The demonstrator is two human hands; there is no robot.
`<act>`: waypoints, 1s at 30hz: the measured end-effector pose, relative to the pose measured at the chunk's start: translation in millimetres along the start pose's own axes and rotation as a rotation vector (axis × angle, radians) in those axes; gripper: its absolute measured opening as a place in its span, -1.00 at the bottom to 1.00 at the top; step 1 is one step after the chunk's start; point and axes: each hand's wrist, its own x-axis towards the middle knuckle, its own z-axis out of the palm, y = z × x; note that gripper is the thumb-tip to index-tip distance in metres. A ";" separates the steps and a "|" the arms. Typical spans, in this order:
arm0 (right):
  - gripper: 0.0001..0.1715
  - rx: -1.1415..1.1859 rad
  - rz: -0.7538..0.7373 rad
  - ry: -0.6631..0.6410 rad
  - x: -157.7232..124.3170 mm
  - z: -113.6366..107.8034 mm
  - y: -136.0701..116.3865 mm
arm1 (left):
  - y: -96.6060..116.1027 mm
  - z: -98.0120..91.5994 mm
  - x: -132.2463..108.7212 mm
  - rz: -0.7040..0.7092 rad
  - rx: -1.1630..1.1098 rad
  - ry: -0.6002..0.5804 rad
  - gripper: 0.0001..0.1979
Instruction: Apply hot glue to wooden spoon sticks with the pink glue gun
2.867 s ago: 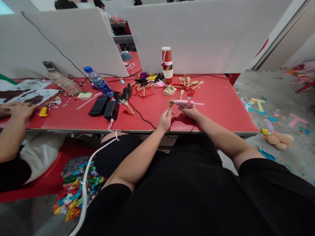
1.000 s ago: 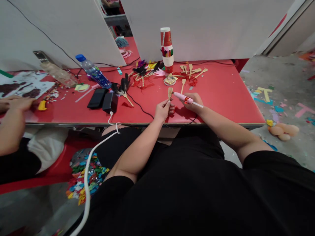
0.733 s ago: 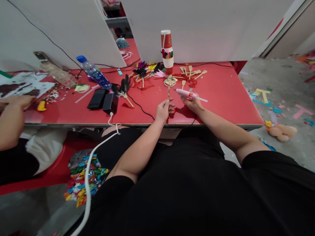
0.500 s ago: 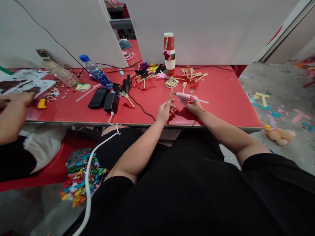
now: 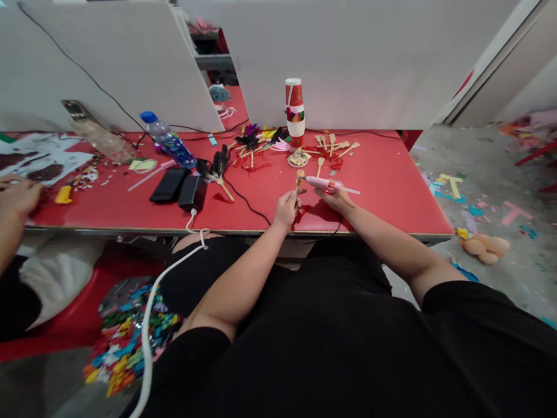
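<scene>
My left hand (image 5: pixel 287 208) pinches a small wooden stick (image 5: pixel 300 176) with a wide flat head, held upright above the red table (image 5: pixel 391 191). Some red strands hang below those fingers. In my right hand (image 5: pixel 336 197) is a pink hot glue gun (image 5: pixel 321 184), a clear glue stick poking out of its back. Its nozzle points left and is at the head of the wooden stick; whether they touch I cannot tell. Just behind lies a small round dish (image 5: pixel 298 159) with pale bits in it. Several similar wooden sticks (image 5: pixel 333 145) lie to the right of it.
Stacked paper cups (image 5: pixel 295 113) stand by the wall. Feathered sticks (image 5: pixel 221 174), a black box (image 5: pixel 192 193) with a white cable, a blue-capped bottle (image 5: pixel 169 139) and another bottle (image 5: pixel 102 136) are on the left. Another person's hand (image 5: pixel 17 200) rests at far left. Balloons (image 5: pixel 485 247) lie on the floor.
The view has shifted, so the table sits lower. The stick's head has turned to show its broad face to the glue gun's nozzle. Both hands keep their hold.
</scene>
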 end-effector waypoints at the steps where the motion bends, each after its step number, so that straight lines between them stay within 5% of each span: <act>1: -0.43 0.027 -0.018 0.002 0.5 -0.6 0.3 | -0.2 0.5 -0.3 0.004 0.004 0.005 -0.64; 12: -0.59 0.002 0.111 -0.021 3.3 -7.1 2.6 | 1.8 1.2 -0.9 -0.060 0.023 -0.025 -0.53; 17: -0.45 0.112 0.024 -0.099 8.4 -7.1 2.2 | 0.4 -1.1 0.2 -0.072 0.026 -0.043 -0.52; 30: -0.58 0.090 0.090 -0.076 8.6 -9.2 1.5 | 2.1 0.2 0.6 -0.082 0.082 -0.040 -0.57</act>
